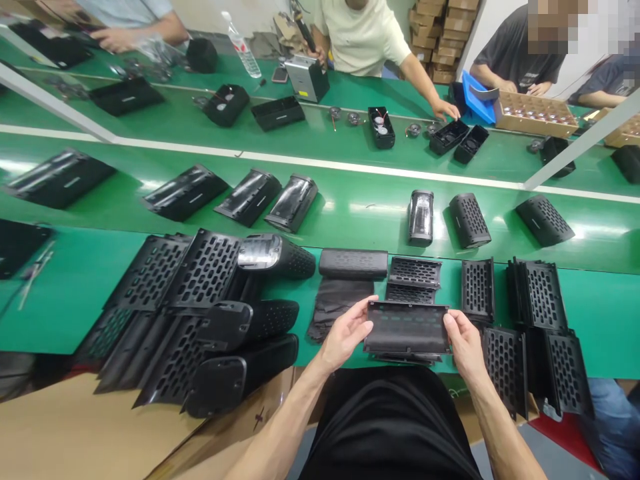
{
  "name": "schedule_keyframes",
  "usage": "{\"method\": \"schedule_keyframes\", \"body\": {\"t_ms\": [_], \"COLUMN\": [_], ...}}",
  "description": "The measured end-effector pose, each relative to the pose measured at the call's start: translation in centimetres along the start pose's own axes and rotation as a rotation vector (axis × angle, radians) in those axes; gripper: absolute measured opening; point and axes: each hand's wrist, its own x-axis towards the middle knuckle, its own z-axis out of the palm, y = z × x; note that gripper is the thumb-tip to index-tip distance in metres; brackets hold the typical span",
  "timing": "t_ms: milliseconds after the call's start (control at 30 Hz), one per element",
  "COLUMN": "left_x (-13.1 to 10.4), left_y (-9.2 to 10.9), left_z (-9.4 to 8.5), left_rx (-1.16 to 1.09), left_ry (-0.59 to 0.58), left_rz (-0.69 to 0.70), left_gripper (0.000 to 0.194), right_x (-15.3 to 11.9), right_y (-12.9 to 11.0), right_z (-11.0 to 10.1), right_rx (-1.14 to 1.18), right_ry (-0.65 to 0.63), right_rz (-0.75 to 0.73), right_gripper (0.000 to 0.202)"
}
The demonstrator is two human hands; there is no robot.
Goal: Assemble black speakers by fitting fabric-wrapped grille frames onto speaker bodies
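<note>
A black curved speaker grille (pixel 407 328) is held level between my two hands, its hollow side up, with thin dark mesh cloth over its slots. My left hand (pixel 345 333) grips its left end between thumb and fingers. At the opposite end my right hand (pixel 464 340) pinches the corner, thumb on top. Just left of the grille lies a stack of black cloth pieces (pixel 337 307), with another slotted grille (pixel 353 263) at its far edge. More bare grilles (pixel 414 272) rest directly behind the held one. Whatever lies under it is mostly hidden.
Piles of grilles stand left (pixel 200 270) and right (pixel 545 297). Closed speaker housings (pixel 250 197) sit on the green conveyor (pixel 350 193). Across it, co-workers handle open housings (pixel 449 137) near a water bottle (pixel 243 50) and a carton of speaker drivers (pixel 537 117). Slanted white posts (pixel 575 143) rise nearby.
</note>
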Motion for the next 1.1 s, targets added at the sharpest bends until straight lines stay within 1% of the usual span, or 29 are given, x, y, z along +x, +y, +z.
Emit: {"method": "schedule_keyframes", "body": {"t_ms": [200, 367, 633, 800, 867, 933, 967, 1033, 1100], "left_x": [0.0, 0.2, 0.6, 0.7, 1.0, 1.9, 2.5, 4.0, 5.4], "left_y": [0.3, 0.5, 0.8, 1.3, 1.8, 2.2, 2.3, 2.2, 1.8], "left_z": [0.0, 0.0, 0.3, 0.2, 0.0, -0.3, -0.3, -0.3, 0.1], "left_rx": [0.006, -0.037, -0.060, -0.178, -0.264, -0.368, -0.414, -0.482, -0.520], "left_ry": [-0.019, -0.065, -0.067, -0.063, -0.059, -0.090, -0.129, -0.246, -0.360], "left_rz": [-0.011, -0.041, -0.061, -0.059, -0.113, -0.213, -0.279, -0.424, -0.568], "left_gripper": [0.066, 0.069, 0.068, 0.065, 0.063, 0.065, 0.070, 0.078, 0.076], "right_x": [0.2, 0.5, 0.8, 1.1, 1.3, 1.7, 1.9, 2.4, 3.0], "right_y": [-0.1, -0.2, -0.6, -1.5, -1.9, -2.2, -2.3, -2.5, -2.5], "right_z": [0.1, 0.2, 0.3, 0.7, 0.9, 0.9, 1.0, 1.2, 1.6], "right_rx": [0.020, 0.027, 0.031, 0.128, 0.150, 0.168, 0.174, 0.172, 0.139], "right_ry": [0.001, 0.006, 0.035, 0.021, 0.017, -0.002, -0.020, -0.067, -0.129], "right_rz": [0.005, 0.002, 0.023, 0.044, 0.064, 0.090, 0.102, 0.118, 0.111], "right_gripper": [0.052, 0.051, 0.051, 0.052, 0.053, 0.053, 0.052, 0.051, 0.051]}}
